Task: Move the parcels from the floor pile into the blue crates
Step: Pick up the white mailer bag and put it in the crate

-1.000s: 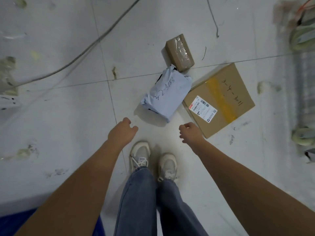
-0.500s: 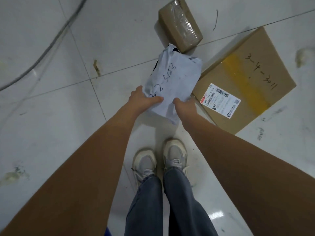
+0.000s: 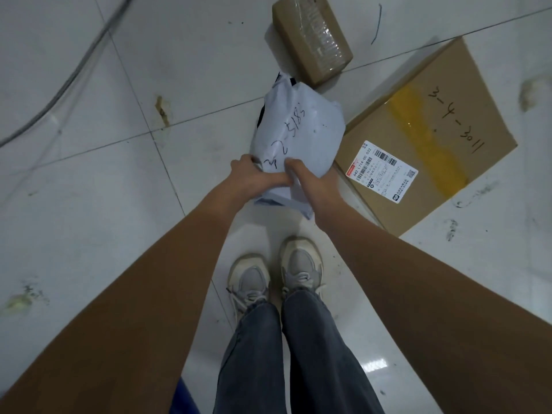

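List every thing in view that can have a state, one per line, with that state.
white mailer bag: sealed, gripped at its near end by both hands.
left hand: grips the bag's near edge.
right hand: grips the bag beside the left hand.
small taped box: closed, on the floor, untouched.
large flat carton: closed, flat on the floor, label up, untouched.

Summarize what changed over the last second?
Both hands came forward from empty air: left hand and right hand now grip the near end of the white poly mailer. The small taped box and large flat carton lie as before.
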{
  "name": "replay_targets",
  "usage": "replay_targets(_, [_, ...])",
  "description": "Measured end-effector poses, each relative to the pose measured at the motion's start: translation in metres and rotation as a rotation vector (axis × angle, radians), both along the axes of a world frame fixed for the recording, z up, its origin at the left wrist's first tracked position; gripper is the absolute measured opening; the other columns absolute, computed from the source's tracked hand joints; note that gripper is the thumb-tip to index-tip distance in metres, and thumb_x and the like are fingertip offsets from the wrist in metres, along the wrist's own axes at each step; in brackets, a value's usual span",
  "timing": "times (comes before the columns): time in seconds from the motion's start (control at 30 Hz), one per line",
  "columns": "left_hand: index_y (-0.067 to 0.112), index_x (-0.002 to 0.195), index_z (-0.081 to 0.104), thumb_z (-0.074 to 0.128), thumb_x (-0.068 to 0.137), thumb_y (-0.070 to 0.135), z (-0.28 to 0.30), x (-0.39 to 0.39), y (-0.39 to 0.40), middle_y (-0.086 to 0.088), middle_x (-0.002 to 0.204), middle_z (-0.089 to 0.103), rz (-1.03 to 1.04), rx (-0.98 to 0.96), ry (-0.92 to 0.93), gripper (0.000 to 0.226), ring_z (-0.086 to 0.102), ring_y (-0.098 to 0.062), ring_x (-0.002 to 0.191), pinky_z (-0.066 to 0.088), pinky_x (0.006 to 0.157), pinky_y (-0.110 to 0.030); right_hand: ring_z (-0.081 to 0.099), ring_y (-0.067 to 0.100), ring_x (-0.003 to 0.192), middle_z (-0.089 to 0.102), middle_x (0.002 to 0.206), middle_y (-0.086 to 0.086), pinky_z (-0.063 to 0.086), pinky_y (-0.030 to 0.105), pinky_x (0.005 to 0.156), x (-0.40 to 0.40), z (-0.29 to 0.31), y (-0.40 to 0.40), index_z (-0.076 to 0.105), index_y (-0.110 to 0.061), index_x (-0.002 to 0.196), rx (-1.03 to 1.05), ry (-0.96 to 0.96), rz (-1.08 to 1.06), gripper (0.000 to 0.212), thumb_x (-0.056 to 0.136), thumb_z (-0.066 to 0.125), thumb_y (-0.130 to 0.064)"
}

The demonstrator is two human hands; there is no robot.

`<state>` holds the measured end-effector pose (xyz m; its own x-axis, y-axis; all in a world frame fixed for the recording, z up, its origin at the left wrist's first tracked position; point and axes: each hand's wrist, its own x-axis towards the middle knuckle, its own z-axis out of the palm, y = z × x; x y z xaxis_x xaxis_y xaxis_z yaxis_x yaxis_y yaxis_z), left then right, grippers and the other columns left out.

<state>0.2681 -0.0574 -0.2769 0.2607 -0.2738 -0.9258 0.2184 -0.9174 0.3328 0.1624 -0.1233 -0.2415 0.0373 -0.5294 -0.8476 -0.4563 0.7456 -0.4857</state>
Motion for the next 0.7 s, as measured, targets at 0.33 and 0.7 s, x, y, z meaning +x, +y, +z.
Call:
replay_targets(0.33, [0.022,0.122,0.029,0.075,0.047,0.038,0.070,-0.016,0.025,-0.010,0.132,0.040,0.163,-0.123,-0.059,0.089,0.053,-0.027,0.114,0.051,0.091,-0.044,0.053,0.027,0.118,0.049,0.136,0.010,0.045,0.043,0.101,-0.014,0.052,0.032,0.024,-0.009,0.144,0.250,0.056,-0.003,0.094,0.072,0.074,-0.043])
replay_targets(0.7, [0.003,0.131,0.037,0.076,0.065,0.046,0.146,-0.056,0.037,-0.012,0.123,0.042,-0.092,-0.158,-0.757,0.088,0.046,-0.028,0.110,0.045,0.091,-0.037,0.053,0.027,0.121,0.048,0.139,0.007,0.047,0.046,0.098,0.016,0.090,0.008,0.031,-0.019,0.143,0.067,-0.040,0.311,0.112,0.050,0.079,-0.058])
